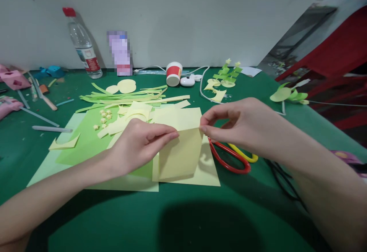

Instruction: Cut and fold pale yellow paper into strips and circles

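A folded pale yellow paper sheet [180,154] is lifted off the green table [183,214] between both hands. My left hand [139,145] pinches its upper left edge with fingers closed. At the upper right corner, my right hand [243,124] pinches it between thumb and forefinger. Under it lie a larger yellow sheet [206,172] and light green sheets [83,145]. Red and yellow handled scissors [233,158] rest just under my right wrist.
Cut yellow and green strips [129,97], paper circles [126,86] and tiny folded stars [104,118] lie behind the sheets. A water bottle [83,47], a red and white cup [173,73], white cables, paper plants [226,76] and tools at the left edge stand further back.
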`<state>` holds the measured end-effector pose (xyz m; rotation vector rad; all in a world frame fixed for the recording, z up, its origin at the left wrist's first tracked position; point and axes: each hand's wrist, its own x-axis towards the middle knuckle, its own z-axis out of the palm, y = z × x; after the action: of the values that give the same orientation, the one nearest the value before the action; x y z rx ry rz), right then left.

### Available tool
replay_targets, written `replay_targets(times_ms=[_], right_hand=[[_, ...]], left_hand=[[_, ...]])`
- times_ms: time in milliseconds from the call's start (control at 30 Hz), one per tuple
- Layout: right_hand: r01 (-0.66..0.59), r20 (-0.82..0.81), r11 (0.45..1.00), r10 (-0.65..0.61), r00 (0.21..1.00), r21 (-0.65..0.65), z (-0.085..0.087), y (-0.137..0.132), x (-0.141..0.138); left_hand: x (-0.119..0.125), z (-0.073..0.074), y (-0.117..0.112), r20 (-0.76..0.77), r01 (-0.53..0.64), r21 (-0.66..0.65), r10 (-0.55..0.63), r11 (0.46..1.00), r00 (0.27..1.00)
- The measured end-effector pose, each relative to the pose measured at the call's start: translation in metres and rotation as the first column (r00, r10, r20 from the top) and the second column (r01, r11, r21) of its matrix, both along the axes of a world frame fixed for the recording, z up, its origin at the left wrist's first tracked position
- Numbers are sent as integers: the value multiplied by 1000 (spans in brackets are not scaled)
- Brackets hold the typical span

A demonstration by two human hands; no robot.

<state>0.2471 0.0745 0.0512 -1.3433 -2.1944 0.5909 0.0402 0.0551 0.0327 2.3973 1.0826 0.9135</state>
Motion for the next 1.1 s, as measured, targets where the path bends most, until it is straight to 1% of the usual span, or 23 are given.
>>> replay_targets(times_ms=[67,133,167,200,267,300,333,367,467,500,567,633,733,800,867,900,1000,1033,1100], right_hand=[[85,-8,995,-84,996,52,1,5,7],[136,-95,989,-131,987,50,3,10,12],[118,-154,993,-114,982,18,4,12,13],[68,-210,997,-72,975,-28,4,12,13],[-86,-297,991,53,953,-101,5,9,9],[-139,-316,985,100,944,-105,5,7,6],[-162,-319,983,127,939,-85,5,4,3],[-155,-311,987,134,941,-43,4,1,0],[-72,-219,987,102,970,141,4,-8,-5],[-84,-172,978,117,978,189,3,-11,-6],[-153,-55,952,173,983,264,2,-14,-9],[-232,68,911,222,973,340,-1,-17,-12],[-296,197,839,229,953,457,-3,-21,-16],[-309,210,813,233,949,494,-4,-23,-17],[-287,151,820,245,958,495,-3,-25,-18],[-261,97,839,245,965,477,-2,-26,-18],[-162,-73,917,202,977,365,0,-29,-19],[-144,-112,936,189,976,322,1,-29,-19],[-139,-163,954,186,969,266,3,-30,-20]], left_hand=[[-1,3,-1,48,-55,-49,57,997,997],[-2,6,-1,126,-112,-118,126,987,984],[-2,7,0,168,-131,-154,156,979,973],[-2,7,1,207,-141,-191,180,971,962],[-1,5,3,277,-140,-252,210,958,938],[-1,4,5,302,-135,-272,218,953,928],[-1,3,6,314,-127,-281,217,951,924],[-1,2,7,309,-117,-279,205,953,929],[-2,4,8,183,-96,-204,135,974,974],[-2,5,7,133,-88,-163,110,983,985],[-2,7,5,62,-57,-68,61,996,996],[-2,7,1,16,-17,49,17,999,1000],[-2,5,-4,-64,26,226,-12,974,998],[-2,2,-7,-105,40,309,-8,950,994],[-2,1,-8,-117,59,357,-18,932,993],[-2,1,-9,-112,65,372,-24,926,993],[-3,0,-11,-86,56,392,-24,918,996],[-3,0,-12,-77,51,396,-22,917,997],[-4,0,-12,-65,60,390,-38,919,997]])
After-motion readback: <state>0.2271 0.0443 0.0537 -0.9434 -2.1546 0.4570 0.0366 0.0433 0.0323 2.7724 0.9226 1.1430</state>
